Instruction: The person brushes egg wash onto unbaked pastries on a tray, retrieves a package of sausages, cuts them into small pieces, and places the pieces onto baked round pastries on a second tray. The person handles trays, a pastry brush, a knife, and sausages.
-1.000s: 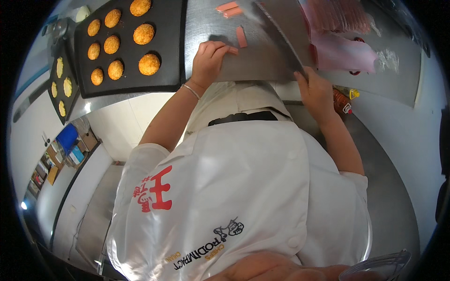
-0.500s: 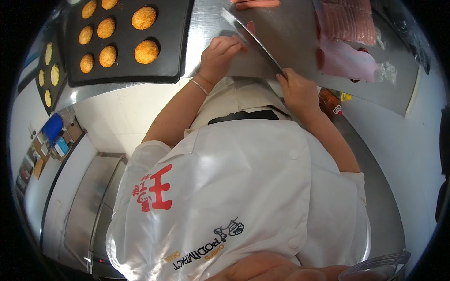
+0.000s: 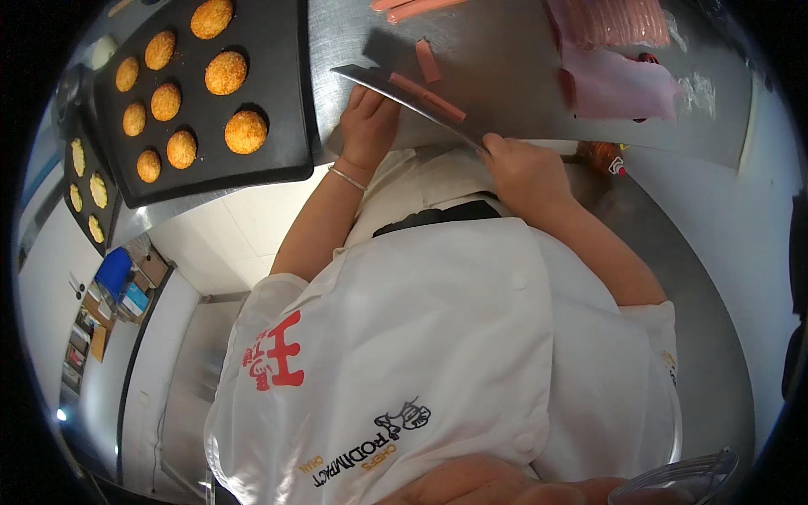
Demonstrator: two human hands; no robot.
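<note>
My right hand point(image 3: 530, 172) is closed round the handle of a long knife point(image 3: 364, 77), whose blade slants up to the left across the steel table. Along the blade's far side lies a pink sausage piece point(image 3: 446, 108), partly hidden by it. A shorter sausage piece point(image 3: 427, 61) rests just beyond, apart from the blade. My left hand point(image 3: 370, 130) is at the table's near edge by the blade's tip end, fingers together and bent. The blade covers its fingertips, so whatever they hold is hidden. Farther back lie whole sausages point(image 3: 427, 8).
A dark baking tray point(image 3: 290, 156) with several golden-brown round buns point(image 3: 225, 73) stands at the left, a second tray point(image 3: 108, 210) beside it. On the right are a pack of sausages point(image 3: 619, 21) and pink wrapping point(image 3: 631, 88). Below the table edge is a bottle point(image 3: 599, 156).
The view has shifted. The knife has swung to a flatter slant, and its blade now covers my left fingertips. A sausage piece shows beside the blade; my left fingers have drawn in.
</note>
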